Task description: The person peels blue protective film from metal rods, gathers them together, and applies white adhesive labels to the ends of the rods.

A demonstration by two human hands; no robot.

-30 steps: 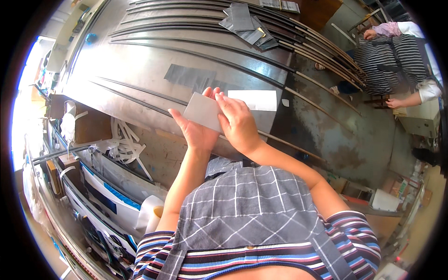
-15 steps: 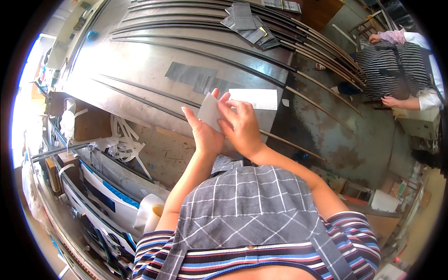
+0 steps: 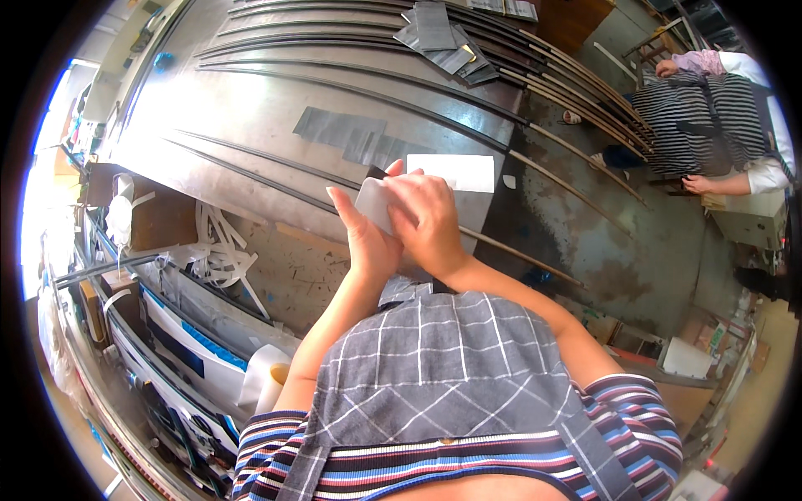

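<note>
A small, pale grey, translucent sheet is between my two hands above the near edge of the table. My left hand supports it from below and behind, its thumb stretched up on the left side. Over the sheet's right part bend the fingers of my right hand, covering much of it. A narrow dark edge shows at the top of the sheet; I cannot make out whether it is a separate piece. Just beyond my right hand a white rectangular paper lies on the table.
Long thin dark rods cross the metal table and overhang its right edge. Flat grey strips lie among them, with a pile of grey pieces farther back. White strip scraps hang at left. A person in stripes sits at right.
My right fingers have closed down farther over the sheet, which is tilted differently and more covered. A dark edge has come into view at its top.
</note>
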